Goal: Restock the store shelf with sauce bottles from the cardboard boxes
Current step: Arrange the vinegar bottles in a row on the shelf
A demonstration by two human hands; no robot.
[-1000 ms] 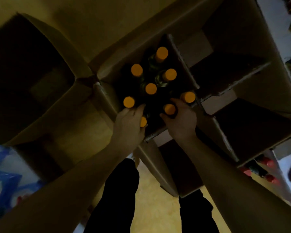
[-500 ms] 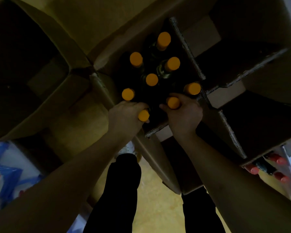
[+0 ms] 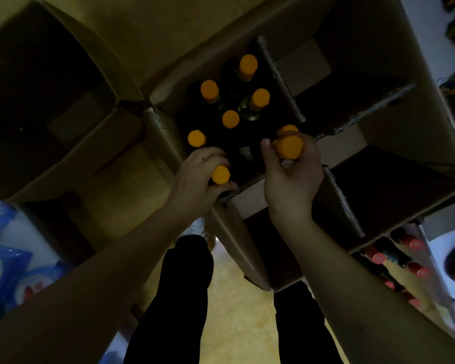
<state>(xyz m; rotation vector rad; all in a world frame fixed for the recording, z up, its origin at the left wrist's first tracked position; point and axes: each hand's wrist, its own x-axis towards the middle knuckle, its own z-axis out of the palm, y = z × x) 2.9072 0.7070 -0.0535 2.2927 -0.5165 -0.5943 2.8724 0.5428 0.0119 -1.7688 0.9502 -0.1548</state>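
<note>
- Since it's pretty dim in here, take the details with a grain of salt, but both hands are down in the divided cardboard box [image 3: 281, 74] right now.
- Right hand [image 3: 292, 177] has its fingers [image 3: 265, 151] wrapped around the neck of a sauce bottle [image 3: 289, 147], just under the orange cap. That cap sits higher than the others, so I'd guess the bottle is partly lifted out of its cell.
- Left hand [image 3: 199, 177] is closed on a second bottle [image 3: 220, 174] the same way, at the neck, cap poking out past the fingers. This one looks lower, down near the box edge.
- Beyond the fingers of both hands, five more orange caps [image 3: 230, 119] stand upright in the same compartment, with another peeking out just behind the right hand's bottle. The cells to the right of the right hand look empty.
- Handling guess: dark bottles, probably glass (hard to be sure in this light), so heavy for their size and breakable. A neck grip is fine for pulling straight up out of the dividers, but I'd shift to the body or support the base before carrying.
- Smooth glass could slip, and bottles clinking against each other is the main risk.
- Red-capped bottles [image 3: 413, 244] sit on a shelf below and right of the right arm.
</note>
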